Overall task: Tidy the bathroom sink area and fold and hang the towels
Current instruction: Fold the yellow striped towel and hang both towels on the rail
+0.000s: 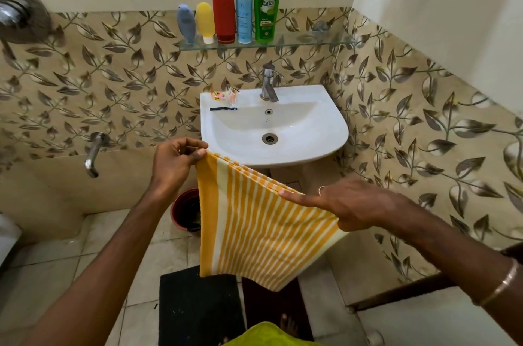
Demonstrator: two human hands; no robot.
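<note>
Below sink (336, 130) rim, folded striped towel (263, 232) pinched at corners by left hand (172, 161) and right hand (353, 207)

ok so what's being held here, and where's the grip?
The striped towel, held by its folded top edge: left hand pinches one corner, right hand grips the other end.

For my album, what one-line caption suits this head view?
Both hands, left and right, hold a folded yellow-striped towel before the sink.

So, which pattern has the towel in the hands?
Yellow and white stripes on the towel, seen in the head view.
</note>
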